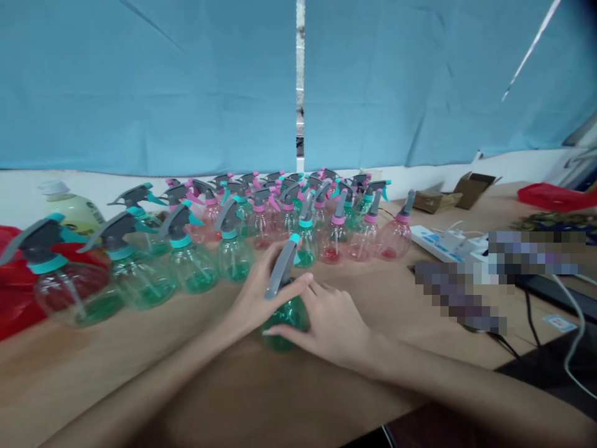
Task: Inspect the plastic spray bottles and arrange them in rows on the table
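Observation:
A green spray bottle (290, 314) with a grey trigger head stands on the wooden table (186, 373) in front of me. My left hand (261, 292) is wrapped round its left side, the thumb lying across the neck below the trigger. My right hand (329, 323) clasps its right side, fingers curled round the green body. Behind it stands a crowd of several spray bottles (280, 218), green ones with teal caps to the left and pink ones with pink caps further back.
A red bag (18, 298) and a yellow-liquid bottle (69, 208) sit at the far left. A white power strip (443, 242), cables, a cardboard box (471, 186) and a red tray (555, 196) lie to the right. A blue curtain hangs behind.

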Demonstrator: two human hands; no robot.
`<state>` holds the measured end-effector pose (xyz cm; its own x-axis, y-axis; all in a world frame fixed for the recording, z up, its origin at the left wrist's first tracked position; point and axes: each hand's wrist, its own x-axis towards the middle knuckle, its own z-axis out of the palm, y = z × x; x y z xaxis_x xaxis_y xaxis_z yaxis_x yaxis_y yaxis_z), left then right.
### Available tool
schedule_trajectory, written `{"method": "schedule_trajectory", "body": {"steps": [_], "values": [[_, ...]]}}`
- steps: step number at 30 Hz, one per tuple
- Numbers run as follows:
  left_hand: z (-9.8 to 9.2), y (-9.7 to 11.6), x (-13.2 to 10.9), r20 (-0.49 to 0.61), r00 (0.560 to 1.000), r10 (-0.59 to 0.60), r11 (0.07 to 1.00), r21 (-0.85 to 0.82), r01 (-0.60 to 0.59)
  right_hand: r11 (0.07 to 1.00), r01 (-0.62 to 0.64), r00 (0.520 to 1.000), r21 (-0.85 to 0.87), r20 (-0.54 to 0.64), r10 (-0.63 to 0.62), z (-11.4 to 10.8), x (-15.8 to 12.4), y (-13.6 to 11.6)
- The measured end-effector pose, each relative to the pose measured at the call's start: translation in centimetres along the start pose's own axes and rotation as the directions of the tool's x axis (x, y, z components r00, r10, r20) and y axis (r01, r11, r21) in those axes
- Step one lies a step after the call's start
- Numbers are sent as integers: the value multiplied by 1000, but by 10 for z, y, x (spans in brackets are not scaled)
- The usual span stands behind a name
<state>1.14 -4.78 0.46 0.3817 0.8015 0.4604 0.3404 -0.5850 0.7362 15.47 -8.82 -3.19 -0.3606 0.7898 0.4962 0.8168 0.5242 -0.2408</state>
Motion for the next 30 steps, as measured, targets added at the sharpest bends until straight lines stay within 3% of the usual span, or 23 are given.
{"method": "schedule_trajectory", "body": {"steps": [3,6,12,16,21,26,30], "values": [[7,5,-8,15,1000,-18,998,-57,19,999,47,999,-8,-8,-47,-1,-9,-1],[11,7,-13,-40,999,-36,995,-92,32,997,76,997,-31,-27,-77,0,-11,0],[12,7,-12,-84,991,-106,994,-42,103,996,59,989,-61,-128,-67,10,-5,-6],[7,-1,-8,-90,988,-125,992,-44,121,997,69,992,36,-109,-65,17,4,-2],[-7,-18,-6,-90,988,-128,992,5,129,942,217,965,256,86,-246,24,12,39],[-23,-28,-1,-19,995,-103,994,-45,102,962,113,977,250,148,-153,38,9,89],[-27,-30,1,1,998,-61,994,-96,61,962,107,969,250,192,-158,50,7,105]]}}
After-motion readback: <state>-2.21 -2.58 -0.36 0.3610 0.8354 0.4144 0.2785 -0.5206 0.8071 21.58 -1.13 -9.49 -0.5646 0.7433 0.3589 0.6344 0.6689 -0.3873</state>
